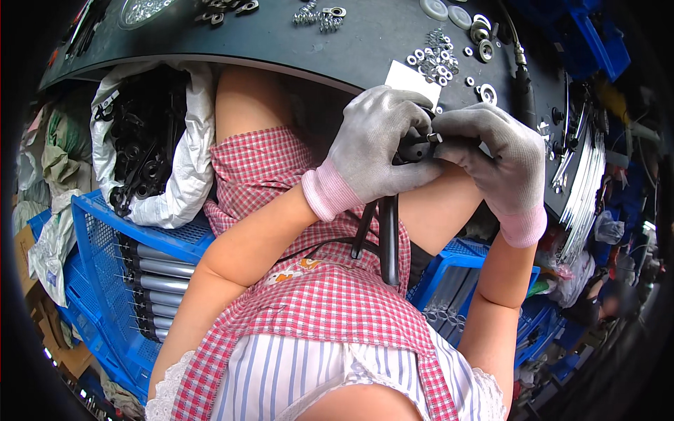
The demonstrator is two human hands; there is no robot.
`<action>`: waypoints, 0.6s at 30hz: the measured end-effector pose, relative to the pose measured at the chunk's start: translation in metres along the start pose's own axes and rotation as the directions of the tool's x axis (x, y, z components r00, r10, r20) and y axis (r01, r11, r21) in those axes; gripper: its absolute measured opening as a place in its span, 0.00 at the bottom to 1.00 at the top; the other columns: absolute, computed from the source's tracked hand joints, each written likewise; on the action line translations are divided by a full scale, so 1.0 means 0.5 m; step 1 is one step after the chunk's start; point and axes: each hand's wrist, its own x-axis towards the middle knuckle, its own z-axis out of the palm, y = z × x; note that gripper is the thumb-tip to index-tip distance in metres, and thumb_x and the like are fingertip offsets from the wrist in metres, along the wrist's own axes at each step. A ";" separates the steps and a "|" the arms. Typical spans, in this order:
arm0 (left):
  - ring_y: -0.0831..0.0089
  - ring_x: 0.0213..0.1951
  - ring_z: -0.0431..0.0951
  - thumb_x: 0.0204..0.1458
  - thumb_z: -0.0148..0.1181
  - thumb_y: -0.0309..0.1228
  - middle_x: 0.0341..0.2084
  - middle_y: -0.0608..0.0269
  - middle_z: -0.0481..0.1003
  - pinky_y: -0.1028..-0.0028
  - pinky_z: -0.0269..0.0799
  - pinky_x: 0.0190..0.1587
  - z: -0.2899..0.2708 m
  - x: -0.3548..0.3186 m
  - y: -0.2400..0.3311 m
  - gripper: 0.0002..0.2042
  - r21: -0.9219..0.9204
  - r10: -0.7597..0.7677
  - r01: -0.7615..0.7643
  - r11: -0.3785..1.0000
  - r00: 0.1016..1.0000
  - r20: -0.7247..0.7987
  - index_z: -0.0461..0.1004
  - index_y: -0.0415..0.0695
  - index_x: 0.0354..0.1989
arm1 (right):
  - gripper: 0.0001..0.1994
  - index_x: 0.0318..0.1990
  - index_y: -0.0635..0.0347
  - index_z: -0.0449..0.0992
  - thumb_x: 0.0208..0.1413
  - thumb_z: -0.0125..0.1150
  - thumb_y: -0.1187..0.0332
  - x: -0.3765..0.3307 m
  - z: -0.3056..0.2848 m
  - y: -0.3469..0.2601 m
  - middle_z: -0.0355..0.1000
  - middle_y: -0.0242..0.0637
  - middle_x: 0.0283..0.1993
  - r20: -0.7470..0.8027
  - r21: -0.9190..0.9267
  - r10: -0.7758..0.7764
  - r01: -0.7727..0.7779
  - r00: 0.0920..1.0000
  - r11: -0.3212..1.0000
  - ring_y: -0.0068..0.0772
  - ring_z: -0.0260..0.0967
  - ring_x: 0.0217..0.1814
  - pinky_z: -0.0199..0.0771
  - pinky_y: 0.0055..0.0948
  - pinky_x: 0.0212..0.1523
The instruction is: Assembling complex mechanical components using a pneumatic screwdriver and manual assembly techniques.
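Note:
In front of my lap, my left hand (379,144), in a grey glove with a pink cuff, is closed round the head of a black part with two long legs (388,242). The legs hang down toward my apron. My right hand (502,151), gloved the same way, has its thumb and fingers pinched at a small metal pin (434,138) beside the black head. Whether the pin sits inside the head, I cannot tell. Just beyond my fingers lies a white card (413,83), with small washers and springs (437,59) next to it on the dark table.
Coil springs (319,17) and metal rings (486,50) lie on the dark table (274,35). A white sack (203,133) of black parts stands at left, above a blue crate (95,231) of silver tubes. Another blue crate (449,263) is at right. Long metal rods (586,186) lie far right.

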 end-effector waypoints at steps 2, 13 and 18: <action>0.55 0.41 0.75 0.32 0.71 0.38 0.40 0.56 0.75 0.59 0.69 0.47 0.000 -0.001 0.001 0.20 -0.008 -0.002 0.002 1.000 1.000 0.008 0.71 0.43 0.33 | 0.11 0.35 0.60 0.80 0.40 0.70 0.77 0.006 -0.009 -0.003 0.75 0.37 0.30 0.062 -0.038 -0.066 0.069 0.996 0.997 0.33 0.75 0.31 0.75 0.26 0.35; 0.57 0.42 0.74 0.35 0.71 0.40 0.40 0.57 0.74 0.59 0.68 0.48 0.002 -0.008 0.006 0.20 -0.019 -0.087 0.087 0.996 0.996 0.028 0.72 0.43 0.33 | 0.20 0.41 0.60 0.79 0.39 0.74 0.62 0.011 -0.008 -0.001 0.73 0.39 0.31 0.084 -0.076 -0.071 0.077 0.994 0.994 0.37 0.74 0.34 0.74 0.30 0.36; 0.57 0.42 0.75 0.34 0.71 0.37 0.41 0.56 0.75 0.60 0.69 0.48 -0.004 -0.003 0.005 0.18 0.000 -0.032 0.032 0.999 0.999 0.009 0.72 0.43 0.32 | 0.23 0.46 0.59 0.78 0.44 0.72 0.56 -0.020 -0.004 0.040 0.75 0.43 0.41 0.049 -0.095 -0.151 0.155 0.987 0.983 0.44 0.75 0.39 0.73 0.37 0.42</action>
